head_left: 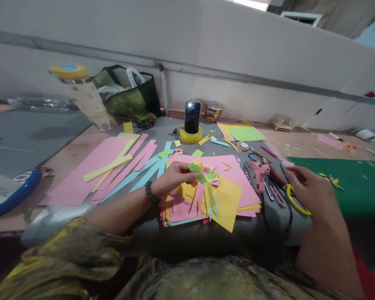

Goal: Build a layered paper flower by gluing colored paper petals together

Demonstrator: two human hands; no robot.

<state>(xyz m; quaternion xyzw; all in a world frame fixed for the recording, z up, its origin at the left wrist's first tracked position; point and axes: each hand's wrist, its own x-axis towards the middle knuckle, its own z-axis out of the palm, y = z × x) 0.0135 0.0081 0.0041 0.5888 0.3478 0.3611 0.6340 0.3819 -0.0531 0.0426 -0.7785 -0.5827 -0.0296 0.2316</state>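
Observation:
My left hand (177, 179), a dark bead bracelet at its wrist, pinches a small green paper piece (199, 171). That piece is over a paper flower (208, 187) made of pink, yellow, green and blue strips. Beneath lie a yellow sheet (232, 198) and a stack of pink paper (187, 213). To the right, my right hand (312, 189) is closed, thumb and fingertips together, right beside scissors with a yellow handle (295, 202). I cannot make out what its fingers hold. A pink glue gun (259, 173) lies left of the scissors.
Pink, yellow and blue strips (140, 156) spread at the left. A phone (192, 118) stands upright in a yellow tape roll (190, 135). Behind are a tumbler (85, 98), a green bag (131, 100) and a snack cup (212, 111). A green mat (358, 179) lies right.

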